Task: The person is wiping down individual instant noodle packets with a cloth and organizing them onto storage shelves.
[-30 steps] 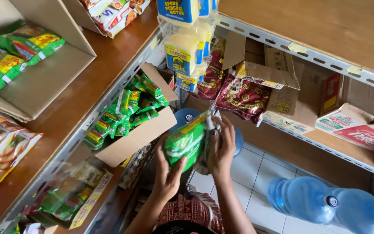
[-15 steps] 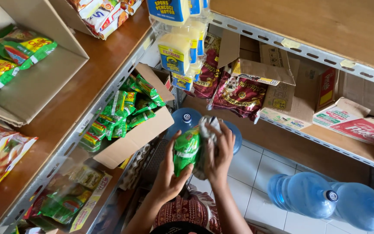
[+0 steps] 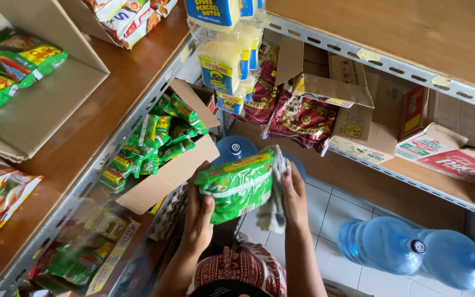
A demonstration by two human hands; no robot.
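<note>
Left hand is gripping the green snack packet from its lower-left corner, thumb lying across the front, fingers wrapping behind. The packet is sitting mid-frame, at about 5 o'clock of the open cardboard box of matching green packets on the metal shelf. It is looking light, soft and crinkly, with glossy film likely slippery, and contents probably crushable, so holding by the edges or sealed ends seems better than squeezing the middle. Right hand is pressing a grey cloth against the packet's right side, fingers curled over the cloth. Blue water jugs are lying on the tiled floor at 4 o'clock of the packet.
</note>
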